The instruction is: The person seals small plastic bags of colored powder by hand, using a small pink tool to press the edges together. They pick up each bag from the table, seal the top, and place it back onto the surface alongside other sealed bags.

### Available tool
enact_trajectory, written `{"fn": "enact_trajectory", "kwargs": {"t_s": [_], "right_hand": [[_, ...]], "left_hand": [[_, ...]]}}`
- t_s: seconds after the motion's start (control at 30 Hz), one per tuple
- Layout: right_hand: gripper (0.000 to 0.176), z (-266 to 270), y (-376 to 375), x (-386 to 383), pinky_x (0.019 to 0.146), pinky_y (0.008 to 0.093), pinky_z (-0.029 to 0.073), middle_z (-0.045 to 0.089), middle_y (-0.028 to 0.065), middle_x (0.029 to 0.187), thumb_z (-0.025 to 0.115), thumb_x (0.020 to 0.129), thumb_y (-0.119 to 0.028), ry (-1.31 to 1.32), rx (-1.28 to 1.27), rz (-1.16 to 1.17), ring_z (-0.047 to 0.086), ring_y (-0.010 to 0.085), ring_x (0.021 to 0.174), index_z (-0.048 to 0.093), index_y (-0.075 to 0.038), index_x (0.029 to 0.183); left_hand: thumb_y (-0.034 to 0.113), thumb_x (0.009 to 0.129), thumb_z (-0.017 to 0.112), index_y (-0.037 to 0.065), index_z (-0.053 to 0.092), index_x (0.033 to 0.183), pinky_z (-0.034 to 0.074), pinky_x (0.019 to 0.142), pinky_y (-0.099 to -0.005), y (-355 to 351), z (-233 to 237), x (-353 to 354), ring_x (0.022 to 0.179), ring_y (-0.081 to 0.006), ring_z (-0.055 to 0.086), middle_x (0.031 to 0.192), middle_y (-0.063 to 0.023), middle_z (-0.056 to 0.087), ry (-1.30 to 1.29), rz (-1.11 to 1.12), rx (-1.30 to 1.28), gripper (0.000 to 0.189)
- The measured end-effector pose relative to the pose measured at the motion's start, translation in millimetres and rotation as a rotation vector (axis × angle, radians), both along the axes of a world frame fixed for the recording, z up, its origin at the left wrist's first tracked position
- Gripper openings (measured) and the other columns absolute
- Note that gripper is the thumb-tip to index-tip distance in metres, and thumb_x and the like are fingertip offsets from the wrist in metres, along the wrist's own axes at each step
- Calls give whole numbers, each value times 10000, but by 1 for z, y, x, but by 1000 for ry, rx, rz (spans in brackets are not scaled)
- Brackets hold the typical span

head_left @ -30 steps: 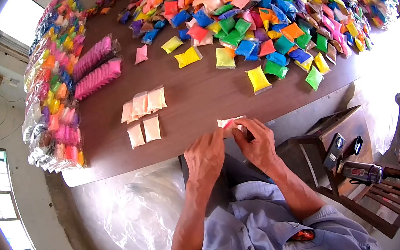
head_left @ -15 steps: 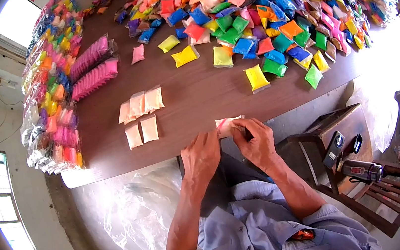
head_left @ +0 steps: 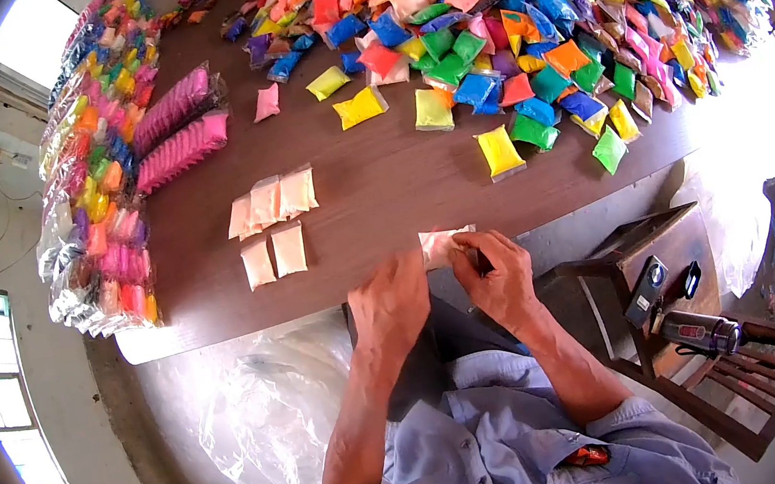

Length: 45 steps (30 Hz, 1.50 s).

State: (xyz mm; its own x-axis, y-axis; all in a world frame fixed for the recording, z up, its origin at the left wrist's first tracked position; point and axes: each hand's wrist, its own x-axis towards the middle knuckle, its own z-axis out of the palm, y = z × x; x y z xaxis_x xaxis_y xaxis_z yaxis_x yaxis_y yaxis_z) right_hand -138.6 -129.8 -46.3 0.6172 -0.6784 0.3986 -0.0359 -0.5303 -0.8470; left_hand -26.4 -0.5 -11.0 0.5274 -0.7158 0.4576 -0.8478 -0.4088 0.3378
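A small clear packet with pale pink filling (head_left: 439, 244) is held at the table's front edge. My right hand (head_left: 500, 276) pinches its right side between thumb and fingers. My left hand (head_left: 390, 304) is at the packet's left edge, its fingers curled and smeared by motion. To the left, several peach packets (head_left: 289, 248) lie flat in two rows, the back row overlapping. A yellow packet (head_left: 499, 152) and a bright green packet (head_left: 608, 149) lie farther in, to the right.
A large heap of coloured packets (head_left: 518, 42) covers the table's back right. Bagged packets (head_left: 99, 181) line the left edge, beside two stacks of pink packets (head_left: 183, 153). At right, a wooden stool (head_left: 664, 251) holds a dark bottle (head_left: 700, 331). Clear plastic (head_left: 264, 422) lies below.
My left hand blurs with motion at the packet's left edge. The pink stripe seen across the packet before no longer shows. My right hand keeps its pinch almost in place.
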Motion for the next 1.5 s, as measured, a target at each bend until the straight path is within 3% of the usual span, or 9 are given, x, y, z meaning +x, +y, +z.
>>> {"fn": "enact_trajectory", "kwargs": {"t_s": [0.2,0.3,0.4,0.63,0.73,0.9,1.0,1.13,1.5], "right_hand": [[201,-3,2,-2,615,299,540,714,150,863,794,847,-4,17,23,-4,695,202,686,742,-8,1041],[194,-3,-2,1,616,300,539,712,148,860,792,848,-2,-7,-53,-7,695,210,686,743,-8,1036],[185,1,2,-1,617,302,543,716,148,858,795,848,-2,50,40,11,699,220,688,744,-7,1025],[169,0,0,1,608,287,532,712,135,841,797,852,-5,0,6,-9,677,199,655,745,-3,1013],[163,2,3,0,607,288,530,713,136,844,793,853,-1,15,28,-5,672,198,649,743,1,1008],[162,-1,-1,3,602,290,523,705,136,836,793,857,-5,-11,-25,-13,652,194,641,740,5,1010],[164,0,1,-1,609,300,535,712,142,840,791,859,-8,29,6,-1,679,201,663,738,3,1014],[160,-3,0,2,616,307,542,718,147,849,786,862,-7,-19,-10,-7,691,204,677,735,3,1013],[143,2,1,-1,640,287,557,732,143,869,782,879,-7,14,12,12,701,194,694,733,4,1014]], "left_hand": [[46,920,691,82,672,914,560,629,-405,-3,-3,4,746,-305,706,817,-104,691,-23,-6,65,41],[53,919,694,83,671,914,558,629,-412,-6,2,6,747,-312,704,813,-104,687,1,-9,-25,39],[59,926,688,91,674,920,560,632,-417,0,1,-5,738,-315,701,808,-100,684,21,-63,33,35],[69,917,692,99,676,911,563,639,-429,-3,-1,3,712,-328,694,803,-98,677,38,28,19,35],[77,915,694,92,664,893,562,634,-429,1,-3,-1,697,-328,685,778,-95,661,20,-83,-56,41],[64,905,693,85,656,878,555,642,-444,-2,-6,6,703,-326,681,762,-99,658,47,41,52,51],[65,913,685,86,656,880,551,629,-446,0,-1,-3,700,-330,678,765,-102,657,12,-55,-10,49],[64,920,685,81,655,884,555,628,-435,1,-5,2,709,-334,688,780,-107,678,-31,26,33,49],[64,937,690,67,678,934,557,616,-455,19,-5,-24,706,-368,701,803,-152,707,129,93,7,12]]}}
